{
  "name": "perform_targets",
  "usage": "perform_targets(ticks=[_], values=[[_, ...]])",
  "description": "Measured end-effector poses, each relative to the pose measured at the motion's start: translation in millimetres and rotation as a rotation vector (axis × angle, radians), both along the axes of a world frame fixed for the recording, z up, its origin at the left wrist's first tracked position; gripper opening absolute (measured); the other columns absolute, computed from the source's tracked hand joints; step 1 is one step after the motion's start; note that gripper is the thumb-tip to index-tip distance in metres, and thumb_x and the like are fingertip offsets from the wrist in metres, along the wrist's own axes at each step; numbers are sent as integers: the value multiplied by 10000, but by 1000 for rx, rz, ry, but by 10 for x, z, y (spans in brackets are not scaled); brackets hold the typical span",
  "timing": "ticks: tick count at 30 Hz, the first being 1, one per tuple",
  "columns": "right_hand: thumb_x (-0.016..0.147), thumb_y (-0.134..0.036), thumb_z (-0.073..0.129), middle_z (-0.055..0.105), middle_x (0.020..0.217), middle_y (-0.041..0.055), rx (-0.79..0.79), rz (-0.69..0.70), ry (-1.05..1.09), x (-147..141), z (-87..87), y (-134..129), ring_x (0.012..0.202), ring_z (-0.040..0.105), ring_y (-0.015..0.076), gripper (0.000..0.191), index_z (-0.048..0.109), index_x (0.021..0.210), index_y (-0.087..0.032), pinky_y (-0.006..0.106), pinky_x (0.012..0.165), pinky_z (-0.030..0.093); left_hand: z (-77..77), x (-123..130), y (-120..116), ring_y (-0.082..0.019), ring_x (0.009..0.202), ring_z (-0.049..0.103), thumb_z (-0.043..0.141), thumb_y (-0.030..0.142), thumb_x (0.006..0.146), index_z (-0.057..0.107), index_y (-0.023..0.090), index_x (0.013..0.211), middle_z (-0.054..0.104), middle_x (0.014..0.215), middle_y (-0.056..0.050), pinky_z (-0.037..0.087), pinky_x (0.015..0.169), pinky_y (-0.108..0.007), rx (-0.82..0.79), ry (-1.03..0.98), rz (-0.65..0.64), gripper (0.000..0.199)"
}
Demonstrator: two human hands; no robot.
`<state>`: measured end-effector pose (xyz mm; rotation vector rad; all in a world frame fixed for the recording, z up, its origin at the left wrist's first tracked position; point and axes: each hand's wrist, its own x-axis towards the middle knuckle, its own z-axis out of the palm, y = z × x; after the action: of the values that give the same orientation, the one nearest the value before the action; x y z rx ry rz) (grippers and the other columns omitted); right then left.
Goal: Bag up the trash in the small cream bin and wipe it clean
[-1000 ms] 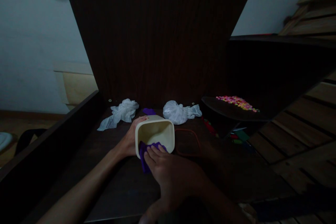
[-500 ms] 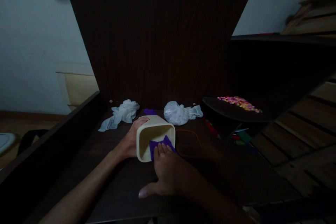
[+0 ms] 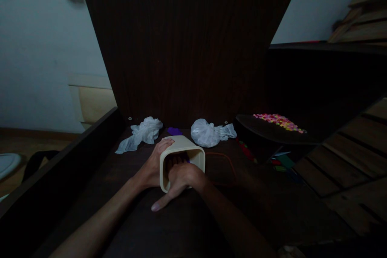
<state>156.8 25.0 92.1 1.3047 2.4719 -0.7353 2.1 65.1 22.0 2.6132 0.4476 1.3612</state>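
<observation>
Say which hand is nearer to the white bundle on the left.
Left. The left hand holds the tub by its left side, just right and in front of the bundle; the right hand reaches into the tub, farther right.

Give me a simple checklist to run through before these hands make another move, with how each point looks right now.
1. Tub held: ok, the left hand is holding it by its left side.
2. Tub's mouth turned toward the person: ok, it lies on its side with the opening facing them.
3. Right hand reaching in: ok, fingers inside, thumb sticking out in front.
4. Purple cloth firmly under the fingers: cannot tell, only a sliver shows.
5. Inside of the tub in clear sight: not ok, hand and shadow cover much of it.
</observation>
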Motion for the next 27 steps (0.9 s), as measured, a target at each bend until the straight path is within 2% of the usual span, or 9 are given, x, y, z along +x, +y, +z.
perform_targets(ticks=[5,8,10,12,16,19,22,25,27], values=[[700,-881,595,459,1546,254,-106,57,107,-41,74,-42,1438,430,424,1167,475,1493,-34,509,1194,351,-17,-38,20,-443,1390,453,832,475,757,247,274,1547,460,1456,-200,360,1148,-709,-46,-10,-1,1004],[695,-862,632,393,1586,263,-73,16,204,9,191,-226,1461,397,417,1212,394,1537,-24,490,1192,359,-19,-45,46,-440,1383,463,840,476,748,269,268,1541,465,1459,-198,366,1158,-680,-55,-22,-9,999],[667,-870,652,278,1632,282,-12,-40,278,62,242,-401,1500,323,416,1320,261,1585,-5,492,1213,329,-13,-39,60,-441,1371,475,827,463,760,285,253,1533,461,1456,-204,383,1147,-669,-63,-53,-12,967],[689,-865,642,235,1642,290,59,-75,347,115,268,-586,1516,291,409,1318,226,1592,0,506,1234,286,2,-31,64,-437,1363,478,794,431,790,301,232,1520,450,1448,-212,410,1124,-659,-80,-70,-22,904],[712,-819,675,418,1553,305,184,-100,342,198,321,-849,1450,405,426,1173,428,1499,15,521,1219,302,41,-17,54,-432,1357,473,799,416,768,304,206,1509,433,1438,-216,445,1102,-634,-95,-36,-37,915],[726,-867,602,453,1514,332,184,-158,238,245,401,-896,1417,436,459,1188,453,1478,41,546,1200,309,65,-13,46,-435,1353,473,830,428,728,298,204,1509,437,1432,-216,441,1108,-637,-90,-30,-26,971],[784,-901,455,603,1367,315,166,-237,162,271,477,-837,1301,560,436,1093,593,1360,18,541,1143,381,83,-6,30,-436,1361,469,844,425,719,291,215,1517,442,1436,-214,448,1109,-638,-73,-20,-12,993],[764,-920,441,706,1190,274,92,-280,65,257,474,-706,1129,667,406,1015,719,1179,-37,504,1001,506,102,11,-2,-444,1360,475,834,446,745,258,229,1544,453,1438,-216,431,1114,-664,-22,-2,-5,1009],[729,-930,476,699,1234,253,71,-242,56,224,406,-591,1154,660,403,1026,706,1230,-65,495,995,515,111,31,-25,-446,1363,478,826,471,756,232,240,1559,464,1437,-214,413,1124,-682,-11,5,-1,1025]])
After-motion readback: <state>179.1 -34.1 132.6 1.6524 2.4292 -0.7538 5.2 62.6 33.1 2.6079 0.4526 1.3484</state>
